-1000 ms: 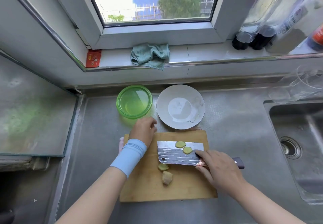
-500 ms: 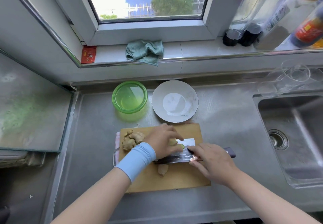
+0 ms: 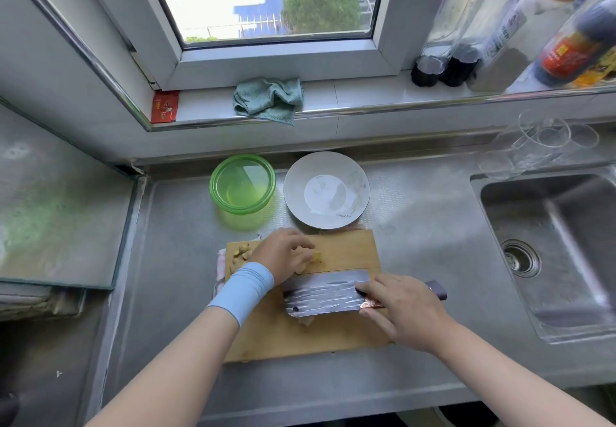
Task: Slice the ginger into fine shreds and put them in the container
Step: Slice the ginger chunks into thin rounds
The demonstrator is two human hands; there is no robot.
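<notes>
A wooden cutting board (image 3: pixel 346 249) lies on the steel counter. My left hand (image 3: pixel 283 253) pinches ginger slices (image 3: pixel 316 256) over the board's upper middle. My right hand (image 3: pixel 403 310) grips the cleaver (image 3: pixel 323 293), its blade lying flat over the board with nothing on it. A ginger piece (image 3: pixel 305 321) peeks out below the blade. The ginger root (image 3: pixel 240 255) sits at the board's upper left corner, partly hidden by my left hand. A green container (image 3: pixel 242 184) stands behind the board.
A white plate (image 3: pixel 326 189) sits right of the green container. The sink (image 3: pixel 550 249) is at the right, with clear glasses (image 3: pixel 540 143) behind it. A green cloth (image 3: pixel 268 99), a red packet (image 3: pixel 165 106) and bottles (image 3: pixel 500 26) rest on the windowsill.
My left hand went from the board's upper left to the blade and took the ginger slices off it. The blade now lies bare and flat. The view shifted slightly.
</notes>
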